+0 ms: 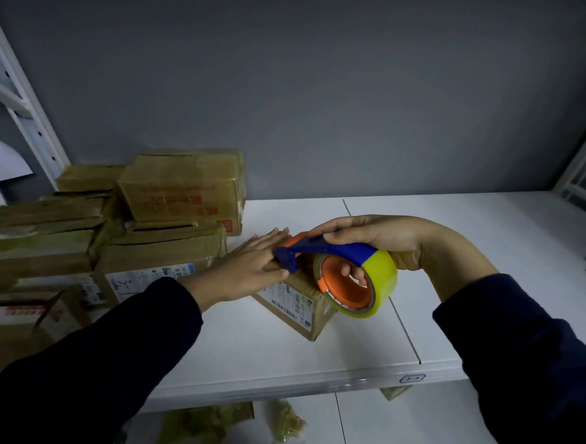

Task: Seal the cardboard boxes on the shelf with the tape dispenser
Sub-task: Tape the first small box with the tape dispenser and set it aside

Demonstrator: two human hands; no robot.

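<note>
While stacked boxes [170, 193] crowd the left of the shelf [490, 234], my left hand [247, 268] lies flat, fingers straight, on the small cardboard box [301, 313] mid-shelf; my right hand [380, 237] grips the tape dispenser [350, 276] above it, blade end by my left fingers.

We see a small labelled cardboard box [300, 308] under our flat left hand [247, 267]. Blue-orange tape dispenser [317, 249], yellow roll [383, 272], gripped in right hand [380, 234], nose at box top. More boxes [168, 214] stacked beyond left hand.

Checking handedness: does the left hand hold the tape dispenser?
No, the right hand grips the tape dispenser; the left hand lies flat.
</note>
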